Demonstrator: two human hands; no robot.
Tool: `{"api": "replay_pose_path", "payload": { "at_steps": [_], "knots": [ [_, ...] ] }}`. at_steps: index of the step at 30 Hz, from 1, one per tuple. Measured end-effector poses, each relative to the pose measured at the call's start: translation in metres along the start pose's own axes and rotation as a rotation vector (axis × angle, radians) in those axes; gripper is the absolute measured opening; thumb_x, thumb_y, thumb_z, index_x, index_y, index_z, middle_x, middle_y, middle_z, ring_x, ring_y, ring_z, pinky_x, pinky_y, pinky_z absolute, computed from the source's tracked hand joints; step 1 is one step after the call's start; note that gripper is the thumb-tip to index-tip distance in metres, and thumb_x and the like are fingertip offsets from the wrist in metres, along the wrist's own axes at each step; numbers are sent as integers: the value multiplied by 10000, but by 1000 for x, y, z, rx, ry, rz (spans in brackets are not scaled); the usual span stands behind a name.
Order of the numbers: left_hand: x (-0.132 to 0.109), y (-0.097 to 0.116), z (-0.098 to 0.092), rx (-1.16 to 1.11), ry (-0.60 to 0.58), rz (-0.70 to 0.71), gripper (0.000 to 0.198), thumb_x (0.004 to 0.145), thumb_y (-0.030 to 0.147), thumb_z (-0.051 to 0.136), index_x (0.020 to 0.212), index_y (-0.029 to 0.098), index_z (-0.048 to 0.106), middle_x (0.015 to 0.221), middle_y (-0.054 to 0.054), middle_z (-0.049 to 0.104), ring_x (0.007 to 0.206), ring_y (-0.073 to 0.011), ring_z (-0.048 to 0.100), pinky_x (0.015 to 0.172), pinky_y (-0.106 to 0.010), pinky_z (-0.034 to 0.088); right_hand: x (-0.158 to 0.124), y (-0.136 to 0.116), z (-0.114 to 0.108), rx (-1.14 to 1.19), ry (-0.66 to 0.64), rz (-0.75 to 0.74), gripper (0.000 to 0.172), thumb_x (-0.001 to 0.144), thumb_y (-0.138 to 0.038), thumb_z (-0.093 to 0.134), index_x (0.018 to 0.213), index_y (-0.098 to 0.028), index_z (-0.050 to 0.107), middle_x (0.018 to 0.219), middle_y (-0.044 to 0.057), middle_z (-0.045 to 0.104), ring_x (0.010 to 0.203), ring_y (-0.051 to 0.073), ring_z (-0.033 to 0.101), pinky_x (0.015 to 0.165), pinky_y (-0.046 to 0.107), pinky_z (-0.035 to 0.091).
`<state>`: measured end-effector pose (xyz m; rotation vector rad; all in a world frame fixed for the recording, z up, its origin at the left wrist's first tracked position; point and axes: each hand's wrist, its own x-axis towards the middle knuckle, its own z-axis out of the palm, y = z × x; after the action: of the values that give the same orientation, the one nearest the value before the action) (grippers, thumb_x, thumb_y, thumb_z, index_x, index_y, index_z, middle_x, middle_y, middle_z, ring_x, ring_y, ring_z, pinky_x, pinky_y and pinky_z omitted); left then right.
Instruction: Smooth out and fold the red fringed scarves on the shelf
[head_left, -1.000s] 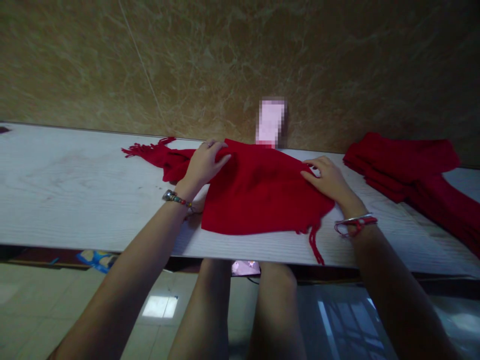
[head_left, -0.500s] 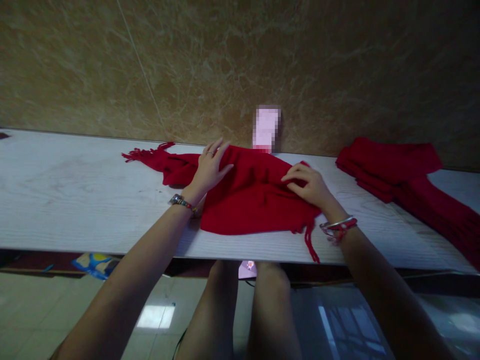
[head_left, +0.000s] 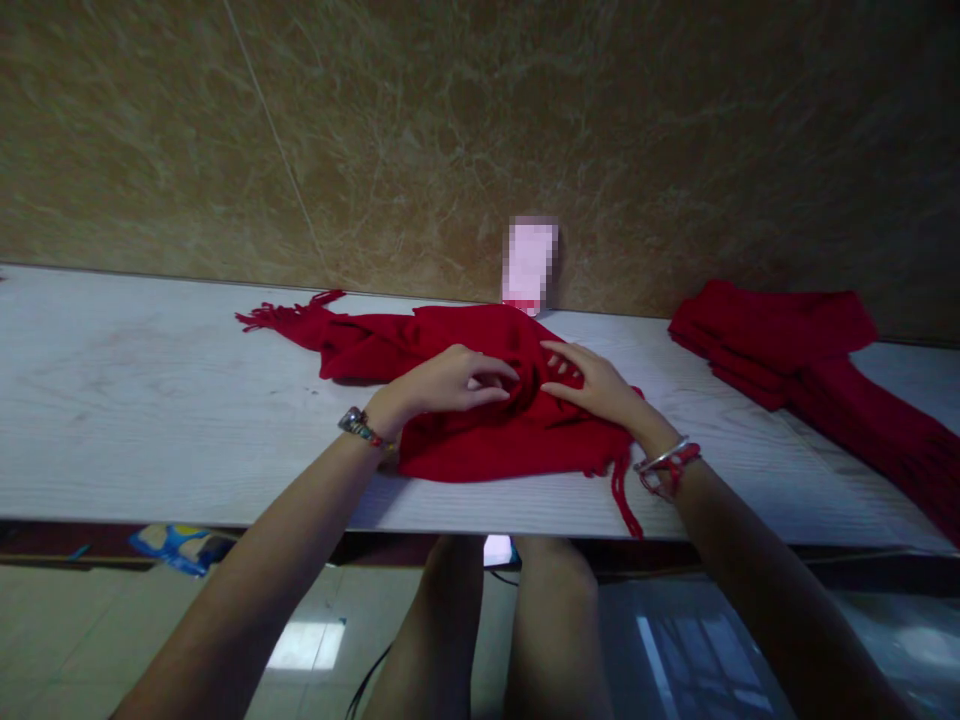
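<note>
Left hand [head_left: 454, 381] and right hand [head_left: 592, 385] curl halfway over one fringed red cloth scarf [head_left: 465, 450] by the white wood-grain worktop [head_left: 150, 400]'s far edge; any grip is unclear. One folded red cloth pile [head_left: 776, 335] lies rightward.

Your long white wood-grain tabletop [head_left: 135, 430]: rumpled red fabric scarf with fringe [head_left: 495, 445] spread in front of you; folded red fabric stack [head_left: 780, 345], one length trailing, to your right; pixelated pink rectangular object [head_left: 531, 260] at rear edge.

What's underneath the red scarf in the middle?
The red scarf lies on the white tabletop, which shows around its edges. Anything else beneath the fabric is covered and cannot be seen.
</note>
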<state>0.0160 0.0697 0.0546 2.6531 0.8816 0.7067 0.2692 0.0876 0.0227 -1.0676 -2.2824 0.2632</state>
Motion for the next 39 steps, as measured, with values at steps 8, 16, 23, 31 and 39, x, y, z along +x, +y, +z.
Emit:
{"api": "replay_pose_path", "payload": {
  "at_steps": [8, 16, 23, 31, 39],
  "knots": [
    [-16, -49, -11, 377, 705, -607, 304, 866, 304, 458, 1107, 164, 578, 1033, -124, 628, 958, -238, 577, 853, -374, 443, -3, 8, -21, -85, 68, 67, 169, 715, -157, 527, 782, -233, 662, 721, 16, 655, 689, 187, 605, 676, 320, 460],
    [-19, -53, 4, 449, 422, -791, 505, 853, 325, 488, 1333, 175, 446, 1345, -225, 476, 1233, -382, 414, 912, -560, 385, -26, 71, -72, -357, 883, 476, 198, 629, -106, 507, 760, -215, 607, 636, 36, 506, 672, 232, 495, 736, 443, 439],
    [-15, -53, 10, 435, 271, -700, 474, 871, 336, 464, 1328, 210, 458, 1353, -165, 500, 1276, -340, 373, 948, -525, 349, -7, 31, -18, -246, 286, 71, 414, 786, -315, 572, 1191, -231, 574, 1152, 119, 591, 1091, 291, 531, 942, 488, 415],
    [-13, -59, 7, 479, 166, -524, 289, 820, 259, 530, 1092, 211, 614, 1061, -114, 675, 1048, -307, 533, 898, -497, 354, -4, 17, -15, -164, 88, 1, 247, 778, -130, 455, 824, -224, 679, 857, 75, 677, 835, 234, 618, 798, 403, 483],
    [-30, -58, -32, 597, 520, -730, 202, 720, 122, 515, 868, 216, 616, 979, -86, 630, 1036, -312, 532, 879, -484, 358, -16, 35, -68, -90, 683, 103, 140, 720, -198, 467, 673, -245, 591, 728, 34, 582, 745, 208, 568, 706, 379, 475]
  ]
}}
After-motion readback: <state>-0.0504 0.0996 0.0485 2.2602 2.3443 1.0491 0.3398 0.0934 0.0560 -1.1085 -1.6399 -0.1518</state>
